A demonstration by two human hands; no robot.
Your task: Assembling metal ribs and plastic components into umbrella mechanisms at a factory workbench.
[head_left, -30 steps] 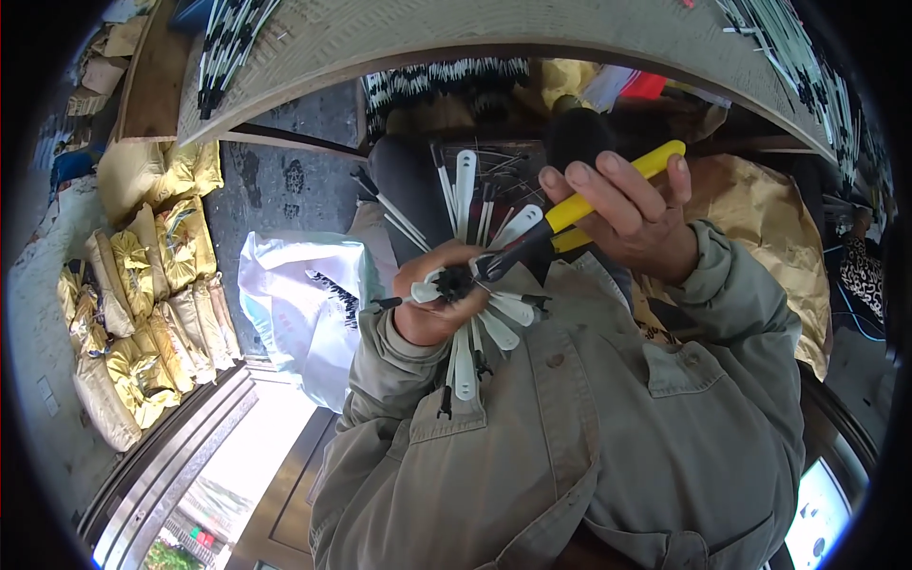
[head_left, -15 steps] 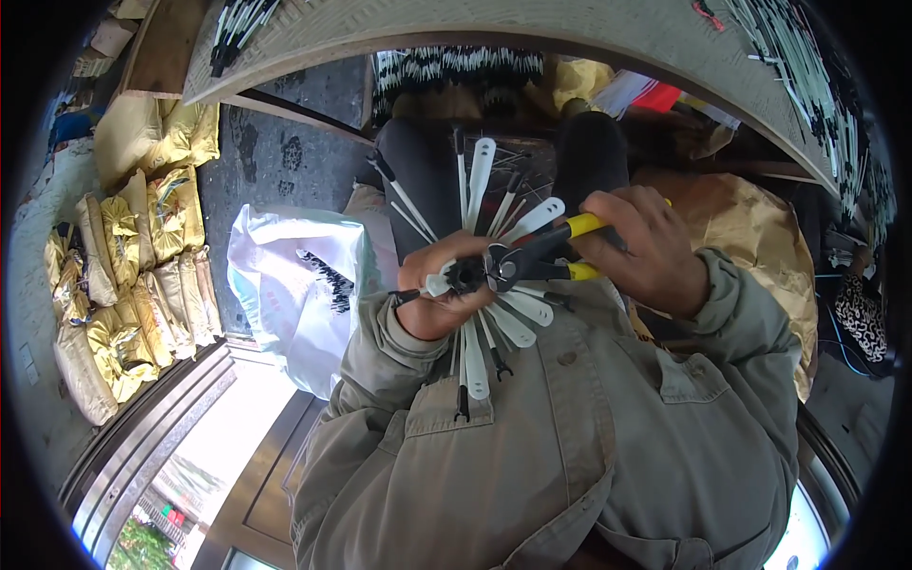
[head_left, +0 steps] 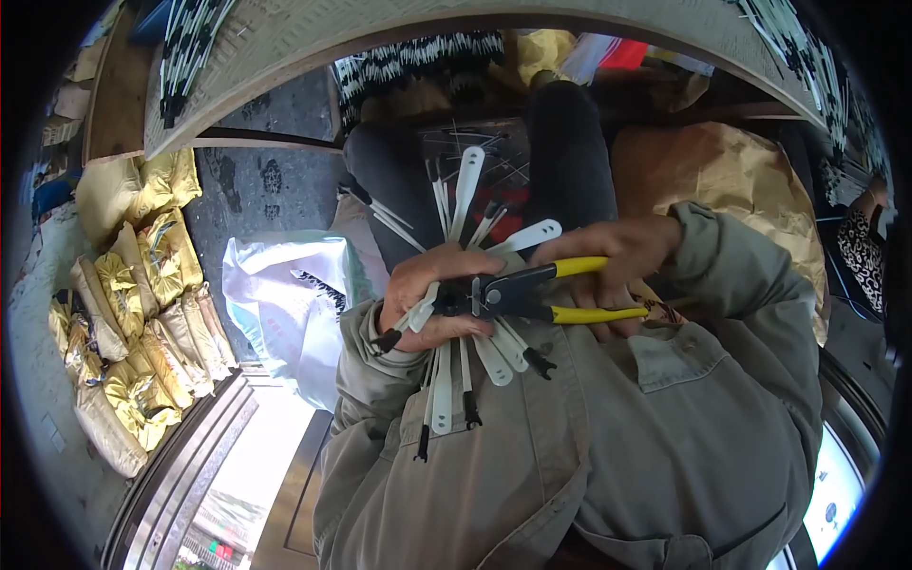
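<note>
Held before my chest is a round hub (head_left: 450, 301) with white flat ribs (head_left: 468, 180), pierced with holes, and thin white rods with black forked tips (head_left: 471, 410) fanning out around it, much like an umbrella frame. My left hand (head_left: 415, 282) is wrapped round this hub from the left. Yellow-handled pliers (head_left: 528, 287) lie level, their dark jaws against the hub's right side. My right hand (head_left: 617, 261) grips the pliers, its fingers reaching across both handles, which stand somewhat apart. Whether the jaws pinch anything is too small to tell.
A bench top (head_left: 285, 71) arches across the far side, bearing bundles of black-and-white rods (head_left: 185, 57). At left stand stacked tan and yellow packages (head_left: 142, 313) and a white plastic bag (head_left: 280, 313). Brown paper (head_left: 731, 185) lies at right. Another person's patterned sleeve (head_left: 860, 252) shows farther right.
My view has shifted slightly. The pliers have turned more level, and my right hand has moved from the handles' upper end to reach over both. My left hand keeps its hold on the hub.
</note>
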